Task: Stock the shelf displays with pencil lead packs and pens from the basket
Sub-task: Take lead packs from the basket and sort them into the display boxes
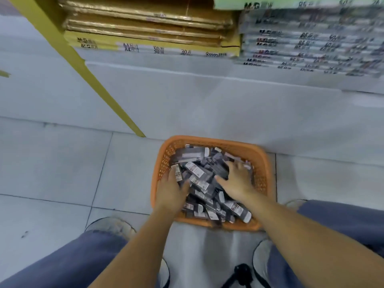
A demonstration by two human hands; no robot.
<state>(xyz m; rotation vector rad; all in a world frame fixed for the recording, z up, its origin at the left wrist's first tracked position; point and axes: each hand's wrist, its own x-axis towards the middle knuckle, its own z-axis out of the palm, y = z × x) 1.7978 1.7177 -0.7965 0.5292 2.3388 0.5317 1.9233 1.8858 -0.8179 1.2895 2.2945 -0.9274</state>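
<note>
below, at centre: orange plastic basket [258, 163], rectangular with rounded corners and lattice-pierced walls, set on pale glossy floor tiles [52, 163]. heaped loose inside: pencil lead packs [200, 174], slim and flat, grey-black with white printed labels. left hand [171, 191] dug into the heap by the basket's left wall, fingertips buried, grip not determinable through the blur. right hand [236, 180] spread flat on top of the packs, fingers straight, thumb out, grasping nothing. beyond: yellow shelf upright [89, 75], slanted; film-wrapped paper stacks, brown-gold [145, 23]. nearest: blue denim trouser legs [62, 262].
</note>
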